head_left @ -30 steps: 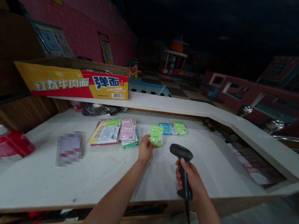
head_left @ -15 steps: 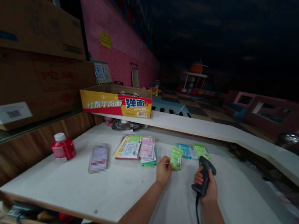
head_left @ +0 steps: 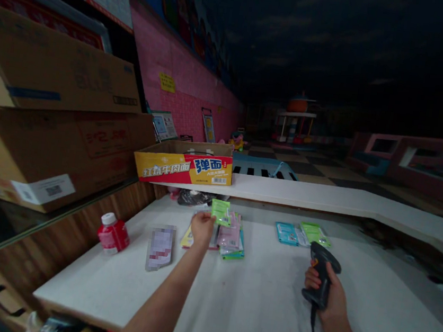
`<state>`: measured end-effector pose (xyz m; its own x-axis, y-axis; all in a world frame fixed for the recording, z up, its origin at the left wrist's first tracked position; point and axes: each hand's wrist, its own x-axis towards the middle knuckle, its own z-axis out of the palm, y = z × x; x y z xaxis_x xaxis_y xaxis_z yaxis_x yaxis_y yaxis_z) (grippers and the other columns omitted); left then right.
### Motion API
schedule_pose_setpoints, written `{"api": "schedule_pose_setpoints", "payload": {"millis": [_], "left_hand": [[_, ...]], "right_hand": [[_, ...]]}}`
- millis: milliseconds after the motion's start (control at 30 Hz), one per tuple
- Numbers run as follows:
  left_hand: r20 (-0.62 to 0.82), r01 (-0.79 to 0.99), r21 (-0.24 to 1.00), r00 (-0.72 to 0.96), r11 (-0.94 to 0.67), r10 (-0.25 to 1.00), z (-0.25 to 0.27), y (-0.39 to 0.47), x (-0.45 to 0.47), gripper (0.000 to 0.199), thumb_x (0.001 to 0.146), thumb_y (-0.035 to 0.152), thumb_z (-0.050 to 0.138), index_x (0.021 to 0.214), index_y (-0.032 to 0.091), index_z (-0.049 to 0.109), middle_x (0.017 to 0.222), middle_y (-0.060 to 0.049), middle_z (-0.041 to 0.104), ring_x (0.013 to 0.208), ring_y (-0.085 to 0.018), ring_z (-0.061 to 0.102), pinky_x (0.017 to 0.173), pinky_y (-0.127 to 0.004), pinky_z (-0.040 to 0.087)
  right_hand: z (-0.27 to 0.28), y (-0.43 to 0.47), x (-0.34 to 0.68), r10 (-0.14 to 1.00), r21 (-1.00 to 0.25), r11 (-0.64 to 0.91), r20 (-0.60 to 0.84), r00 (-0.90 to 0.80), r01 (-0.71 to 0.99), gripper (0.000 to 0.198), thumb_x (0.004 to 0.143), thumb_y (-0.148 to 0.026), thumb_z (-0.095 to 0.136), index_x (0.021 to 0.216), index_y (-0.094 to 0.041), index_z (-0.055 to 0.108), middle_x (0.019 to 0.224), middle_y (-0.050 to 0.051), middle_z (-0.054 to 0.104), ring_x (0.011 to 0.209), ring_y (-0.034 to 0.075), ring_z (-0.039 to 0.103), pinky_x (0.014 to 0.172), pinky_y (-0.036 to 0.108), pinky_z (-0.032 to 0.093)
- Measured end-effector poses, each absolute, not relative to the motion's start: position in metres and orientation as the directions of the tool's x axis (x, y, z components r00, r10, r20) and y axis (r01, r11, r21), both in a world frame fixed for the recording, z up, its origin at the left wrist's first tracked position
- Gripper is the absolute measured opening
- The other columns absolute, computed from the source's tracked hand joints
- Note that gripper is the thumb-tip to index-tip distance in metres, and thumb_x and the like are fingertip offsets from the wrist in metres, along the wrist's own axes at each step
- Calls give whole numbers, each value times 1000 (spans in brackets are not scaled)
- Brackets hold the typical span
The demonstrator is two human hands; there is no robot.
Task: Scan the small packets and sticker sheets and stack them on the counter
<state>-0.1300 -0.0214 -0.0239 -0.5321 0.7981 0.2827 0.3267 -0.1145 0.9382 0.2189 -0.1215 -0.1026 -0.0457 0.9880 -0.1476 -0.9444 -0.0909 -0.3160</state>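
My left hand [head_left: 202,229] pinches a small green packet [head_left: 221,212] by its edge, over a pile of flat packets. In that pile a pink packet [head_left: 229,236] lies on blue and green ones, beside a yellow one [head_left: 188,237] that my hand partly covers. My right hand [head_left: 333,293] is wrapped round the handle of a black barcode scanner [head_left: 321,276], its cord running down toward me. Just beyond the scanner, a blue packet [head_left: 287,233] and another green packet [head_left: 315,233] lie on the white counter [head_left: 254,297].
At the left stand a red bottle with a white cap [head_left: 113,233] and a blurred-out flat item [head_left: 161,248]. A yellow and red noodle carton [head_left: 185,170] sits on the raised ledge [head_left: 302,193]. Large cardboard boxes [head_left: 60,137] are stacked at far left.
My left hand has lifted the green packet from the counter and carried it left over the pile. The scanner stays in my right hand. The view has turned slightly left.
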Motion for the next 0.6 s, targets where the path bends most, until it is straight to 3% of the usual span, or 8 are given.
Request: {"api": "schedule_pose_setpoints", "payload": {"millis": [133, 267, 400, 500, 600], "left_hand": [[243, 550, 823, -568, 143, 786, -19, -5, -164, 16, 68, 25, 59, 77, 15, 67, 76, -7, 71, 73, -21, 67, 64, -28, 47], [181, 614, 752, -541, 239, 821, -20, -2, -170, 13, 69, 23, 61, 77, 17, 70, 80, -8, 74, 79, -23, 68, 66, -27, 46], [106, 719, 592, -516, 363, 850, -19, -7, -175, 22, 75, 30, 59, 89, 20, 73, 95, -10, 74, 94, -26, 67, 71, -29, 45], [81, 753, 527, -505, 393, 860, -15, -12, -179, 27, 75, 33, 59, 95, 21, 73, 101, -10, 73, 98, -28, 66, 74, -30, 44], [176, 818, 449, -475, 358, 862, -8, -11, -175, 31, 77, 33, 58, 102, 21, 71, 105, -11, 72, 102, -28, 64, 79, -32, 44]], "right_hand": [[-101, -121, 219, 986, -306, -77, -164, -27, -949, 25, 73, -26, 70, 90, -19, 52, 61, -5, 44, 44, 7, 43, 35, 17, 43], [-101, -122, 218, 986, -296, -79, -166, -30, -952, 26, 73, -25, 71, 90, -17, 53, 61, -6, 44, 44, 6, 43, 36, 15, 42], [-101, -122, 218, 986, -303, -80, -163, -31, -950, 28, 73, -25, 72, 91, -16, 53, 61, -6, 45, 45, 5, 43, 37, 15, 42], [-98, -121, 217, 985, -292, -69, -171, -19, -954, 26, 73, -25, 71, 91, -16, 54, 60, -6, 45, 44, 5, 43, 36, 14, 41], [-95, -120, 216, 984, -283, -57, -179, -5, -957, 25, 74, -28, 71, 89, -17, 54, 59, -6, 45, 44, 5, 42, 35, 13, 39]]}}
